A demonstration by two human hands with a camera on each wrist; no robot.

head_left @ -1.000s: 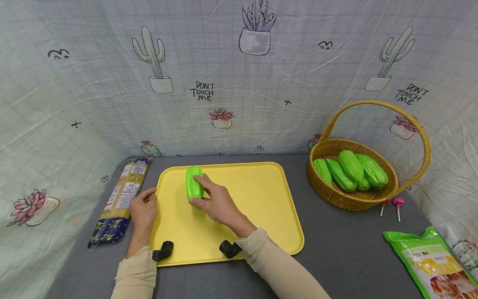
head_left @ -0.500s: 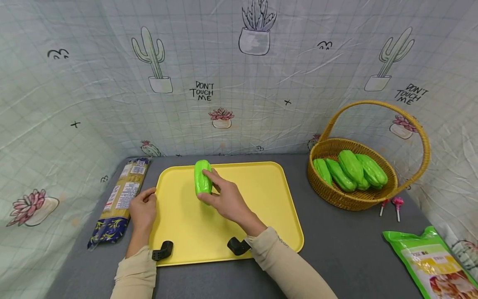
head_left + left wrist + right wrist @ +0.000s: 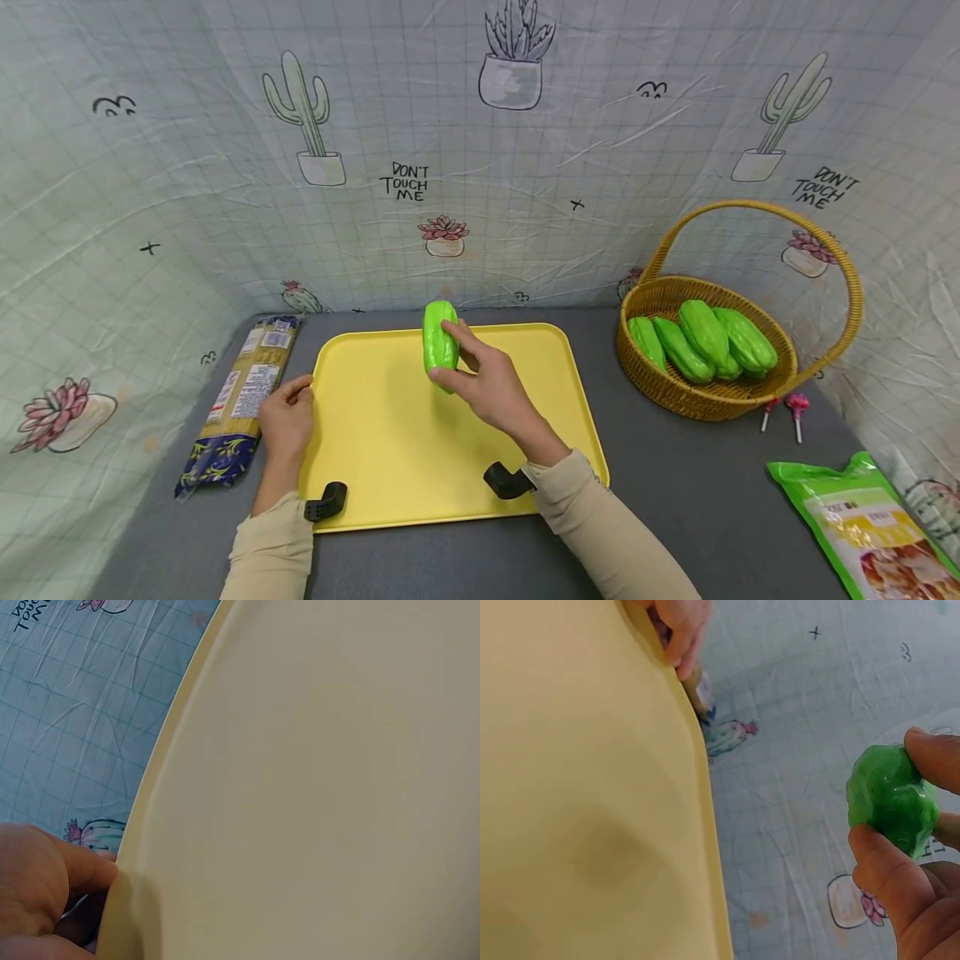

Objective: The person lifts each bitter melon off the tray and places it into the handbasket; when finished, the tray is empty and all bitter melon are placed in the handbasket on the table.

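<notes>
A bright green, ridged, glossy gourd (image 3: 439, 340) is pinched between the thumb and fingers of my right hand (image 3: 487, 379), raised over the tray's far edge. Its blunt end faces the camera in the right wrist view, the gourd (image 3: 892, 799) clear of the yellow tray (image 3: 592, 787). At the left side of the tray (image 3: 405, 442), my left hand (image 3: 287, 425) grips the rim with bent fingers. Close up in the left wrist view, the left hand (image 3: 45, 892) has its fingertips right on the tray's edge.
Right of the tray stands a wicker basket (image 3: 675, 402) with a tall handle, holding several similar green gourds (image 3: 705, 333). Two lollipops (image 3: 797, 406) lie beside it. A green food bag (image 3: 862, 525) is at front right, a long noodle packet (image 3: 243, 392) at left.
My right hand has lifted the gourd and carried it rightward and away, from over the tray's left part to its far middle. The left hand has stayed at the rim.
</notes>
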